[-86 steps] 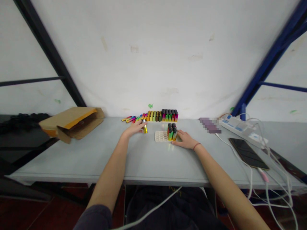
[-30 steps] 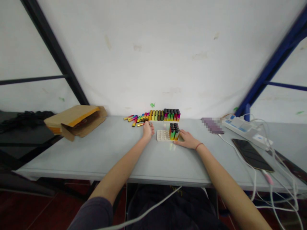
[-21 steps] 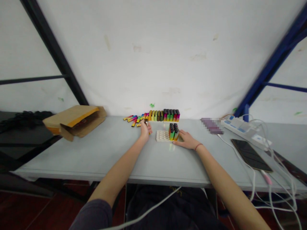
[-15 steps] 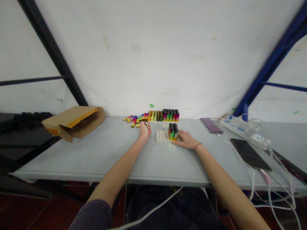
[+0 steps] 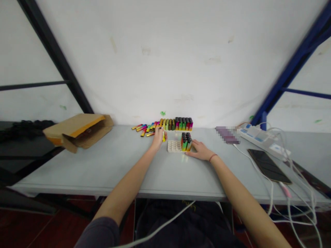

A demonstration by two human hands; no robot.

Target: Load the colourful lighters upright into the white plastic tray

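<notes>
The left hand [image 5: 157, 138] had its fingers clamped on a yellow lighter [image 5: 163, 137], just left of the white tray [image 5: 173, 146] on the bench [image 5: 103, 162]. The right hand [image 5: 201, 151] lay flat, fingers loosely apart, at the tray's right side.

Your grey surface [image 5: 103, 165] lies open across the near and left side, up to the brown cardboard box [image 5: 77, 132]. The row of upright coloured lighters [image 5: 178, 124] along the wall blocks the far edge, seemingly just behind the white pocketed tray [image 5: 173, 146]. The black phone [image 5: 267, 165] and white cables [image 5: 270, 193] crowd your right.
</notes>
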